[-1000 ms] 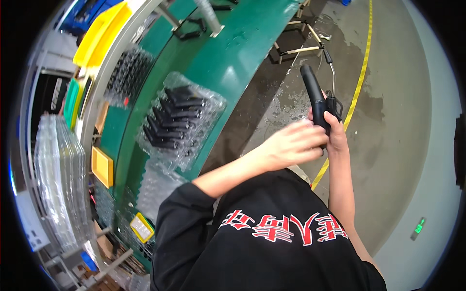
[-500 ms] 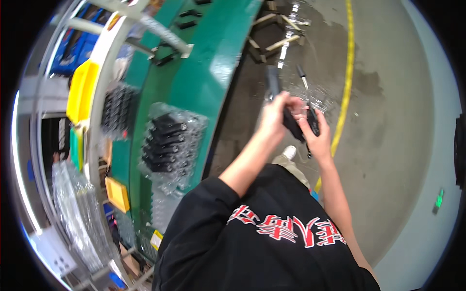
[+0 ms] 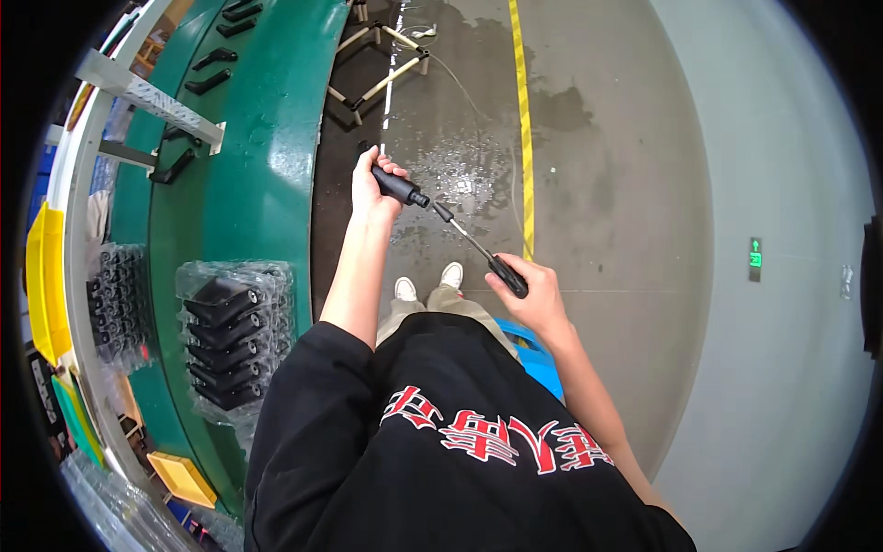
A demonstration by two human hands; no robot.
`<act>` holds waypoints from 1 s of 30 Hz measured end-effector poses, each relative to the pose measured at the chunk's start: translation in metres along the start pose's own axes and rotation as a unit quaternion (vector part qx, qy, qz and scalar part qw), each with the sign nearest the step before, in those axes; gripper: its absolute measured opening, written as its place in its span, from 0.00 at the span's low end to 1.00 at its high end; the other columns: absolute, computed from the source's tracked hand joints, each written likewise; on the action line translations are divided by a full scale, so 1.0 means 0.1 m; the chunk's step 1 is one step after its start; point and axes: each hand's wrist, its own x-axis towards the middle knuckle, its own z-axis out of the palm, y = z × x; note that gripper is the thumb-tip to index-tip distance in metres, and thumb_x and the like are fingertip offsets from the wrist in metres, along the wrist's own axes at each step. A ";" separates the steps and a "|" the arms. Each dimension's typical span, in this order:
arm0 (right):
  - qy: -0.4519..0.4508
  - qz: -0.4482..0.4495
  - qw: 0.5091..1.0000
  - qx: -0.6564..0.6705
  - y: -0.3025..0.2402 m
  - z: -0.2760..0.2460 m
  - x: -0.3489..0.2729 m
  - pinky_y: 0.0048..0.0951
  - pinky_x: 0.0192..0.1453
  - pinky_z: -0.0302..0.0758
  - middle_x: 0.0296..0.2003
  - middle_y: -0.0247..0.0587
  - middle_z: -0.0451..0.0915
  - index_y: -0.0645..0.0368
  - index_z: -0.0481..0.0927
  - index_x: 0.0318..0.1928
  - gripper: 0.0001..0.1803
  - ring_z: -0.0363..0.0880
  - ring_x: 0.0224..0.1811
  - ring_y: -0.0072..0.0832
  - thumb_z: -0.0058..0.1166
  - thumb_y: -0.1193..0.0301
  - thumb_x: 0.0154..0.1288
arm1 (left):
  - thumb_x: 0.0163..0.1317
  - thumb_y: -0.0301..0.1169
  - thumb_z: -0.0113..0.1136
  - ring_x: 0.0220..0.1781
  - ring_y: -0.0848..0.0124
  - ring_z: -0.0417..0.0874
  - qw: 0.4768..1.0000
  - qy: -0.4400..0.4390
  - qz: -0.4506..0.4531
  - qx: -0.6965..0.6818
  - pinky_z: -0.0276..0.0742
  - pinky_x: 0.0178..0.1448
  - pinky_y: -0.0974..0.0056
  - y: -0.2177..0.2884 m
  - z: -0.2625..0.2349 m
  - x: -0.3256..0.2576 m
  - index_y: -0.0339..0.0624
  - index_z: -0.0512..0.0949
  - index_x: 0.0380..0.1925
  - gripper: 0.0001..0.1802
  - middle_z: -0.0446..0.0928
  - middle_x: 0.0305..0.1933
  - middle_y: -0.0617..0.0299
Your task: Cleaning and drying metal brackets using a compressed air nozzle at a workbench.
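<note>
My left hand (image 3: 372, 187) is closed around a black handle-shaped part (image 3: 400, 188), whose narrower stepped end points down and right. In my right hand (image 3: 535, 293) is a screwdriver-like tool (image 3: 473, 241) with a black grip, a slim metal shaft and a black cone-shaped tip. That tip sits close in front of the part's stepped end; whether they touch I cannot tell. Both hands are above the floor, to the right of the green bench (image 3: 248, 198). My left fingers hide much of the part's upper end.
Bubble wrap holds several black angled parts (image 3: 225, 345) on the bench. More black pieces (image 3: 210, 81) lie farther up it. A white post (image 3: 175, 109) crosses the bench. A blue stool-like object (image 3: 532, 357) is beside me. A pale frame (image 3: 382, 87) stands on the wet floor.
My hands have moved apart. The tool, earlier upright beside the part, now points up-left at the part's end. The whole view has turned, shifting bench and floor left.
</note>
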 end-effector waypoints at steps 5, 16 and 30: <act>0.011 0.026 0.999 -0.026 -0.16 0.10 -0.04 0.28 0.31 0.73 0.29 0.41 0.85 0.66 0.83 0.45 0.15 0.75 0.23 0.29 0.65 0.71 0.58 | 0.62 0.30 0.60 0.20 0.78 0.70 0.999 0.000 -0.043 -0.005 0.73 0.27 0.71 -0.01 0.01 0.05 0.42 0.70 0.31 0.08 0.70 0.21 0.68; -0.023 0.034 0.994 -0.101 -0.14 0.19 0.10 0.31 0.29 0.71 0.23 0.39 0.82 0.62 0.84 0.43 0.13 0.73 0.20 0.32 0.64 0.71 0.57 | 0.61 0.29 0.56 0.20 0.76 0.69 0.994 0.090 0.002 0.057 0.71 0.24 0.70 -0.12 -0.22 0.26 0.46 0.70 0.27 0.06 0.69 0.20 0.67; -0.059 0.071 0.977 -0.191 -0.10 0.23 0.38 0.32 0.29 0.70 0.20 0.38 0.79 0.57 0.85 0.40 0.10 0.68 0.19 0.34 0.63 0.68 0.58 | 0.63 0.34 0.53 0.19 0.72 0.70 0.987 0.148 0.005 0.059 0.71 0.26 0.67 -0.08 -0.43 0.55 0.46 0.70 0.25 0.09 0.68 0.18 0.67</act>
